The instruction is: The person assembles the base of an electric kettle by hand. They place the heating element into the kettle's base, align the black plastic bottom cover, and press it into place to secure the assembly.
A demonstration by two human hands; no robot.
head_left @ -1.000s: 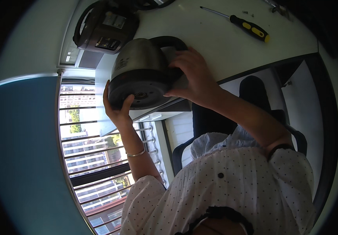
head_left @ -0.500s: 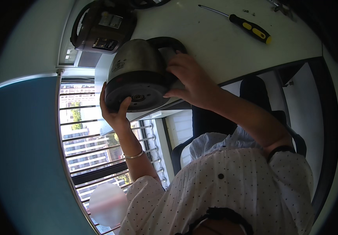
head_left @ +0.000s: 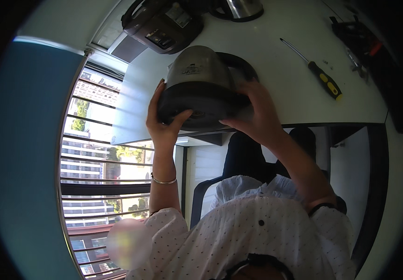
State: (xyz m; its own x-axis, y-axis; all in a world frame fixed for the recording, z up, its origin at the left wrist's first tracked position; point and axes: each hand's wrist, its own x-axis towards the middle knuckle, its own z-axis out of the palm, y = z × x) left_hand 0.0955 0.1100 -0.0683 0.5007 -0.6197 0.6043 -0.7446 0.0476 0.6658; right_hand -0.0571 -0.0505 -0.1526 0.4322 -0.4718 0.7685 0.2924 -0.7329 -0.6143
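Between my two hands lies an electric kettle [head_left: 196,70] with a steel body, tilted so that its black underside faces me. My left hand [head_left: 166,121] grips the base at its left edge, the thumb pressed on the underside near the round metal connector in the middle. On the other side my right hand [head_left: 256,109] holds the kettle by the base and the lower part of its black handle; these fingers are partly blurred. The kettle's lid and spout are hidden behind its body.
A screwdriver [head_left: 325,80] with a black and yellow handle lies right of the kettle, small metal bits beside it. A dark tool pouch [head_left: 365,42] is at the far right. Behind stand a brown appliance [head_left: 164,25] and another steel kettle [head_left: 243,8]. A barred window [head_left: 103,158] is at left.
The view has turned, so the kettle and both hands appear further right. The second kettle and the tool pouch show more fully. Both hands have kept hold of the kettle.
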